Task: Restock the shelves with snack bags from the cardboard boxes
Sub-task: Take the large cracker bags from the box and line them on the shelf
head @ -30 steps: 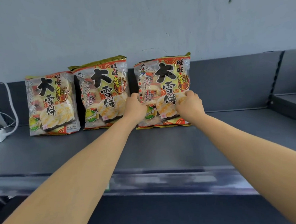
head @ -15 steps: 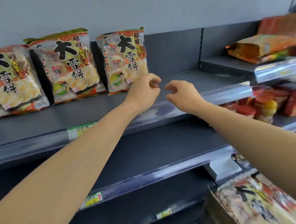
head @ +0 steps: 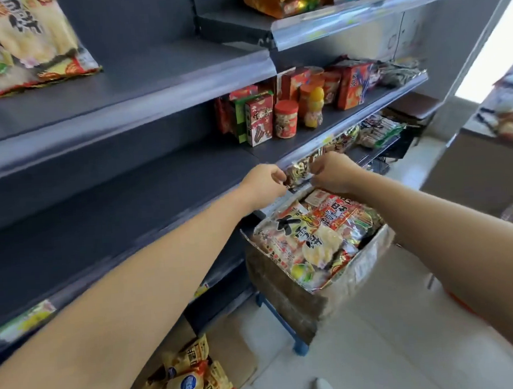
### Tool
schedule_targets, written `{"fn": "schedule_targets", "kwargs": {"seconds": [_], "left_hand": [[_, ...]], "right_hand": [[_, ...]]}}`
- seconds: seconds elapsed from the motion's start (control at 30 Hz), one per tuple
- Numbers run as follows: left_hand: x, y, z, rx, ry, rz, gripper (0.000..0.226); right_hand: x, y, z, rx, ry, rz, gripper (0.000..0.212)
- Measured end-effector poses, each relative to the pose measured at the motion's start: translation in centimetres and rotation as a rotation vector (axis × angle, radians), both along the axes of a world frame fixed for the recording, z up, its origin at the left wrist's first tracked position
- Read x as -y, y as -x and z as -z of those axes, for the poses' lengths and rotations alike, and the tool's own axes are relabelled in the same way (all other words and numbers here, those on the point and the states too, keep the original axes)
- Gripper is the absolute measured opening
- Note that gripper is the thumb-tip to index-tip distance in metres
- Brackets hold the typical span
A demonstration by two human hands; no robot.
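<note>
Glossy plastic snack bags (head: 315,242), cardboard box (head: 288,297)

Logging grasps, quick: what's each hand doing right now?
Left hand: fingers loosely curled, holding nothing.
Right hand: loosely curled, holding nothing, above the cardboard box.

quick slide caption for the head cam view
Left hand and right hand reach over a cardboard box packed with snack bags, beside partly stocked grey shelves.

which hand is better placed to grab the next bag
Right, likely: the right hand is above the cardboard box and its snack bags; the left hand is over the shelf edge beside it.
</note>
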State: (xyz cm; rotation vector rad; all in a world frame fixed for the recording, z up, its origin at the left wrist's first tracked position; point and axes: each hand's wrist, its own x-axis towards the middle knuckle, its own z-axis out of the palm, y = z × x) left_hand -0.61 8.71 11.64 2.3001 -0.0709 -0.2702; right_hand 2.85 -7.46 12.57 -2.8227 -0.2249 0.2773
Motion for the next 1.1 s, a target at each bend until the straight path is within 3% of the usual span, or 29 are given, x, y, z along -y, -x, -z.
{"fn": "schedule_targets", "kwargs": {"seconds": [0.2,0.37,0.47,0.63,0.8,0.93,1.03,1.1], "left_hand": [[5.3,-2.8,7.2,-0.284,0.033,-0.130,0.014],[8.3,-4.0,12.5,-0.411,0.000,-0.317,0.022],[8.4,-4.3,15.8,-0.488,0.038,-0.446,0.009],[8.1,-3.5,18.6,-0.673,0.269,-0.694,0.020],[8.0,-4.1,20.3,-0.717,0.366,-0.814,0.049],[8.2,-4.5,20.9,-0.738,0.399,-0.877,0.051],[8.4,-4.6,20.9,-0.722,0.422,-0.908,0.035],[8.6,-4.6,20.4,-0.713,0.402,-0.903,0.037]], "right_hand": [[5.3,-3.3,6.4,-0.222,0.102,-0.102,0.032],[7.4,-6.6,11.3,-0.356,0.176,-0.182,0.038],[7.7,-7.7,14.4,-0.443,0.189,-0.218,0.046],[7.7,-8.4,18.4,-0.650,0.143,-0.198,0.065],[7.6,-9.2,20.2,-0.722,0.041,-0.140,0.051],[7.9,-10.0,21.0,-0.760,-0.099,-0.018,0.050],[8.5,-10.2,21.4,-0.769,-0.190,0.072,0.040],[9.1,-10.2,21.6,-0.750,-0.245,0.099,0.042]]}}
